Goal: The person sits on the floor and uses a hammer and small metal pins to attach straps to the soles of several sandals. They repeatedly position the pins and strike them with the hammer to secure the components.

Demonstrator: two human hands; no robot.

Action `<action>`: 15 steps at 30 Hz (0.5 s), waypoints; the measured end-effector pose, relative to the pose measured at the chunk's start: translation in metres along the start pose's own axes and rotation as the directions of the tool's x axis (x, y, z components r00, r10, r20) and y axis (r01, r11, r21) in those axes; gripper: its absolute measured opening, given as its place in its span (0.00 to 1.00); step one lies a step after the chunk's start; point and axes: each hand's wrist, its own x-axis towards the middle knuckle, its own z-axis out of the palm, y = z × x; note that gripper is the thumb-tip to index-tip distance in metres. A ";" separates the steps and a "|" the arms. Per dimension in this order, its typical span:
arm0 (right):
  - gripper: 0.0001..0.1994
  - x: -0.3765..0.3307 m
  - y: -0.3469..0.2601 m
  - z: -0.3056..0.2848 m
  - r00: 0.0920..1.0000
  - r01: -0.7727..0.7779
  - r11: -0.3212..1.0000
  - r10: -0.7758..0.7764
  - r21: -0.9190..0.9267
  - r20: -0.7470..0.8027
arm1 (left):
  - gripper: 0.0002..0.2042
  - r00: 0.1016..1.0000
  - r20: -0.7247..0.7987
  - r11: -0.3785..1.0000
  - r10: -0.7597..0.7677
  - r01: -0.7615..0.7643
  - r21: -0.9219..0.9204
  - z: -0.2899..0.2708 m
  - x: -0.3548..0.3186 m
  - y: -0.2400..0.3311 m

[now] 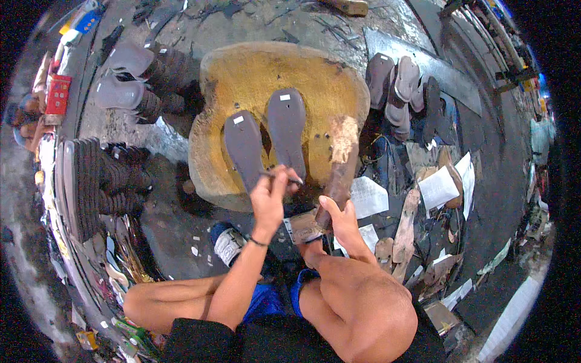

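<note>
Two dark brown shoe soles (243, 145) (287, 121) lie side by side on a thick round wooden block (327, 78), each with a small white sticker near its far end. My left hand (270, 199) is closed on a thin dark rod-like tool with a pale tip (298, 180), above the near ends of the soles. Its exact kind is hard to make out. In my right hand (342, 221), the fingers wrap round the near end of a wooden mallet (343, 154). Its pale, worn far end rises over the block's right side, apart from the soles.
Stacked dark soles (82, 187) stand at the left, with grey sandals (124, 91) behind them. More sandals (407, 81) sit at the right beside a metal sheet (442, 72). Paper sheets (439, 186) and scraps litter the floor at the right. My feet are close to the block's near edge.
</note>
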 end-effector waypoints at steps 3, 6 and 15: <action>0.17 -0.010 0.002 -0.018 0.999 0.038 0.998 -0.036 -0.060 0.029 | 0.14 0.990 0.005 0.989 0.142 -0.141 -0.047 -0.004 0.046 0.005; 0.16 -0.017 -0.004 -0.015 0.996 0.036 0.997 -0.031 -0.062 0.081 | 0.13 0.982 0.097 0.982 0.164 -0.173 0.082 -0.004 0.080 0.003; 0.14 -0.032 -0.040 -0.018 0.969 0.238 0.960 -0.225 -0.148 0.101 | 0.11 0.902 0.155 0.695 0.403 -0.412 0.589 0.014 0.076 -0.002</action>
